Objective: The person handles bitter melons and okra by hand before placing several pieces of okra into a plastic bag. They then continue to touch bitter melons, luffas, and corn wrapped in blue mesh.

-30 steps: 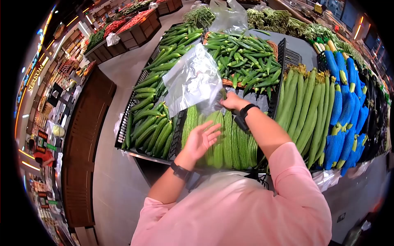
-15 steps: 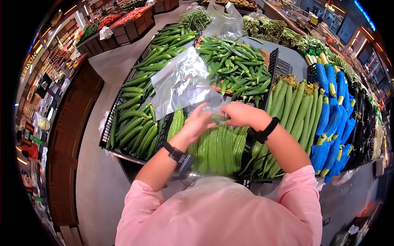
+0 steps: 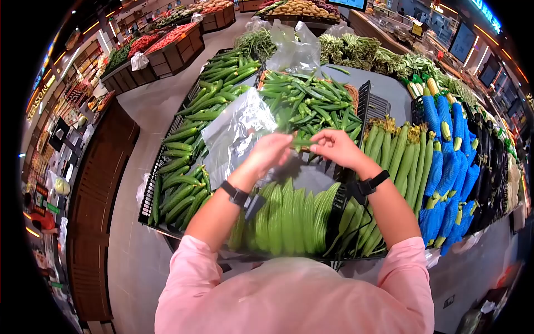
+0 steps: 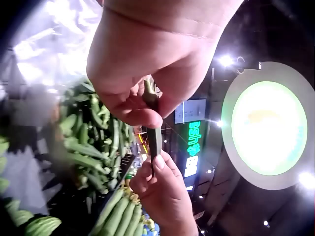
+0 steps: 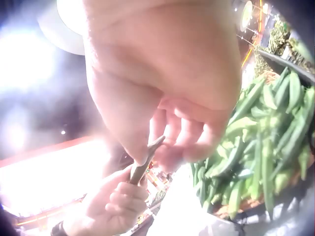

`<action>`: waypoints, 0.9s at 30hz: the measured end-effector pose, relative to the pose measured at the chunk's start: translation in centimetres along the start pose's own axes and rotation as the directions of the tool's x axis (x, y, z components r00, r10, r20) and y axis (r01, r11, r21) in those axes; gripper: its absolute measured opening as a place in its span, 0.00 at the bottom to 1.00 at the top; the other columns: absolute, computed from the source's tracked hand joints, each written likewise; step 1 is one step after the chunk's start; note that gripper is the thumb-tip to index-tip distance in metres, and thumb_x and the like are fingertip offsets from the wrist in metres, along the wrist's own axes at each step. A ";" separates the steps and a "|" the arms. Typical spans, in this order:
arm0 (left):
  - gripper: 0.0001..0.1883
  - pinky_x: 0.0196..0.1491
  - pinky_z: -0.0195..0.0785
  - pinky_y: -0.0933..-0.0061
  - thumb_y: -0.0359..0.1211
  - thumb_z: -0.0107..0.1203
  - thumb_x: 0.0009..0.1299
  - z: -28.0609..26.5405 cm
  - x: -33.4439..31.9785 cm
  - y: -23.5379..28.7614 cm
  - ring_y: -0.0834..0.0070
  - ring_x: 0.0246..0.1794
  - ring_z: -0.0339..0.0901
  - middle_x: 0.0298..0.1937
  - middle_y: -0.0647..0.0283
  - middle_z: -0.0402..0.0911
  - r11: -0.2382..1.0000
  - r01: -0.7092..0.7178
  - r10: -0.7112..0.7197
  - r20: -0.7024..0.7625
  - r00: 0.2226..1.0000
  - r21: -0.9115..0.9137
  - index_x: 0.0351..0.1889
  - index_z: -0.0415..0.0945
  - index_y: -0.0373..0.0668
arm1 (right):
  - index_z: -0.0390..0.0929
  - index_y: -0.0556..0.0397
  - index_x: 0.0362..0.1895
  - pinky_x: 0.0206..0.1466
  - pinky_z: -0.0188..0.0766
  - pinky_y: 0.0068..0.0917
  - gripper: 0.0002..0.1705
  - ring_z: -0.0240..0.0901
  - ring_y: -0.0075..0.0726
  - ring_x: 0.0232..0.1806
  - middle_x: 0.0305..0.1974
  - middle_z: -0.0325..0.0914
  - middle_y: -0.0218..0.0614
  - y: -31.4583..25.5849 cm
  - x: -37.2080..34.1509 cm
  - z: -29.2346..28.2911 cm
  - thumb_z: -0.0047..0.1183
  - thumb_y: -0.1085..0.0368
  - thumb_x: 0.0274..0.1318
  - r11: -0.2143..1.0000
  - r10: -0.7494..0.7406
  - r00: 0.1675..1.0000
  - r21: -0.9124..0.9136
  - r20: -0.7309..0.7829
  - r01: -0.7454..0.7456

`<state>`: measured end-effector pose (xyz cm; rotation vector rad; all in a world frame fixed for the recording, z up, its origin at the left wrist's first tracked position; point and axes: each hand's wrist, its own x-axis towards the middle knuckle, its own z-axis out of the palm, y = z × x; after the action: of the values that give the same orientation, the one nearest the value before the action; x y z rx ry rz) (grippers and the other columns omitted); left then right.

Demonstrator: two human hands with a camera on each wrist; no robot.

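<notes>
One okra pod (image 3: 303, 142) is stretched between both hands, in front of the okra pile (image 3: 311, 100). My left hand (image 3: 271, 151) pinches one end; in the left wrist view the pod (image 4: 154, 140) runs down from its curled fingers. Thumb and fingers of my right hand (image 3: 338, 149) pinch the other end, as the right wrist view also shows with the pod (image 5: 142, 167) at the fingertips. A clear plastic bag (image 3: 236, 131) lies left of the hands, partly behind the left one. Ridged light-green gourds (image 3: 289, 217) lie below the hands.
Cucumbers (image 3: 181, 161) fill a black crate at the left. Long smooth gourds (image 3: 409, 161) and blue-netted vegetables (image 3: 445, 172) stand to the right. Another plastic bag (image 3: 295, 47) lies behind the okra, and a grey board (image 3: 384, 89) is behind the crate's edge.
My left hand has risen from over the ridged gourds and now grips the pod's end. My right hand has lifted the pod, and both hands are now in front of the okra pile.
</notes>
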<state>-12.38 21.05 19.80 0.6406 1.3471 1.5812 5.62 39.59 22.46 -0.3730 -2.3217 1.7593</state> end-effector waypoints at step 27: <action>0.16 0.51 0.79 0.66 0.44 0.53 0.82 -1.0 -13.3 -13.0 0.68 0.47 0.84 0.49 0.60 0.85 0.714 0.204 -0.181 0.105 0.978 -0.669 0.60 0.76 0.46 | 0.68 0.55 0.74 0.62 0.73 0.35 0.39 0.76 0.38 0.58 0.64 0.76 0.44 -2.6 -12.0 10.3 0.67 0.69 0.60 0.925 -0.276 0.961 -0.268 0.007 0.268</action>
<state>-3.45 8.35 9.54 0.0596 0.6802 1.7212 13.57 25.65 22.10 -0.1064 -2.4543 1.3094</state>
